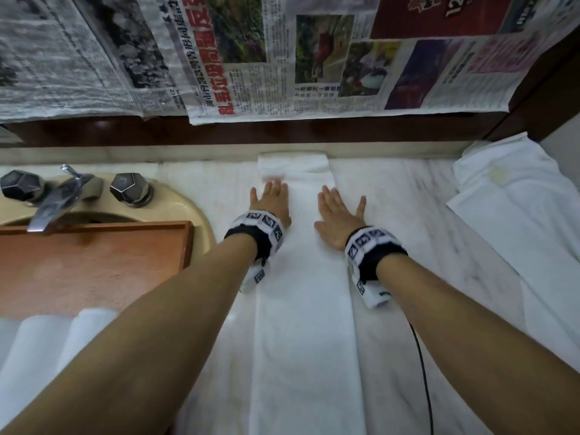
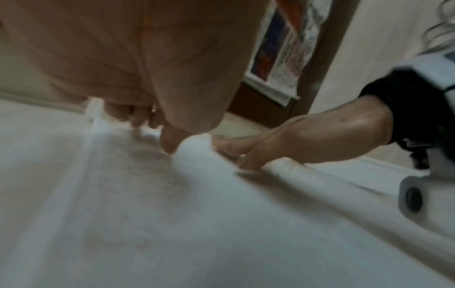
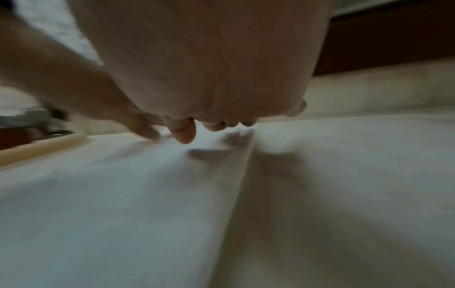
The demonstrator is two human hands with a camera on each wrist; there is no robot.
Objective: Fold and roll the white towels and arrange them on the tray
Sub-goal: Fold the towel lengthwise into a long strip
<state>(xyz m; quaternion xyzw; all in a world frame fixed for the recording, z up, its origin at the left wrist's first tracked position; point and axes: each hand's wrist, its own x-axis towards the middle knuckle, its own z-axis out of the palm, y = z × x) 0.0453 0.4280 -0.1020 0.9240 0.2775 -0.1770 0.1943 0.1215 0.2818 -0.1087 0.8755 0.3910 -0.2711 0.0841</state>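
Observation:
A white towel (image 1: 301, 293), folded into a long narrow strip, lies on the marble counter (image 1: 408, 189) and runs away from me to the back wall. My left hand (image 1: 271, 199) rests flat on its left side near the far end, fingers straight. My right hand (image 1: 340, 215) lies flat on the strip's right edge, fingers spread. In the left wrist view the left fingers (image 2: 138, 118) touch the cloth beside a small raised bump of towel (image 2: 194, 150), with the right hand (image 2: 307, 142) pressing next to it. The wooden tray (image 1: 94, 262) sits over the sink at left.
Rolled white towels (image 1: 47, 346) lie on the tray's near end. A loose white towel heap (image 1: 518, 208) covers the counter at right. A faucet (image 1: 53, 202) with two dark knobs stands at the far left. Newspaper (image 1: 282, 58) covers the wall behind.

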